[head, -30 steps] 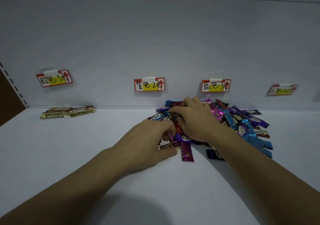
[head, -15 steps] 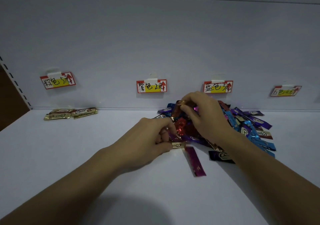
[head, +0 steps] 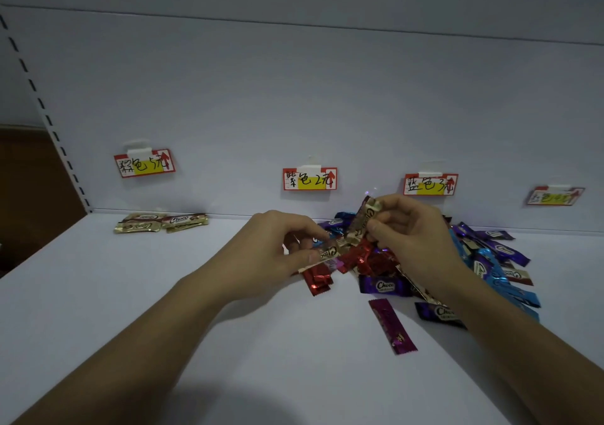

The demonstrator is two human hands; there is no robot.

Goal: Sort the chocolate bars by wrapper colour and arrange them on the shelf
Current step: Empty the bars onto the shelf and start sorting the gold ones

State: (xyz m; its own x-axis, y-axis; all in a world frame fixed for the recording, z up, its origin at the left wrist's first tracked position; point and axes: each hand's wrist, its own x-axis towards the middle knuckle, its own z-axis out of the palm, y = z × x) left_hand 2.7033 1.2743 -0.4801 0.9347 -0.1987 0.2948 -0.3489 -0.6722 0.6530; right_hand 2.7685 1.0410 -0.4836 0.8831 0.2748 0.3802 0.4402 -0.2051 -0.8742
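A mixed pile of chocolate bars (head: pixel 490 258) in red, purple, blue and brown-gold wrappers lies on the white shelf (head: pixel 163 310) at centre right. My left hand (head: pixel 277 248) pinches a brown-gold bar (head: pixel 322 256) just above the pile's left edge. My right hand (head: pixel 408 231) holds another brown-gold bar (head: pixel 364 220) upright over the pile. Three brown-gold bars (head: pixel 160 223) lie sorted at the back left, under the leftmost price tag (head: pixel 143 163).
Three more price tags hang on the back wall: one at the middle (head: pixel 309 179), one right of centre (head: pixel 429 184), one at far right (head: pixel 554 195). A magenta bar (head: pixel 392 326) and a red bar (head: pixel 315 277) lie loose in front of the pile.
Both hands have risen out of the pile, each with a brown-gold bar lifted clear. The magenta bar slid toward me and now lies apart from the pile.
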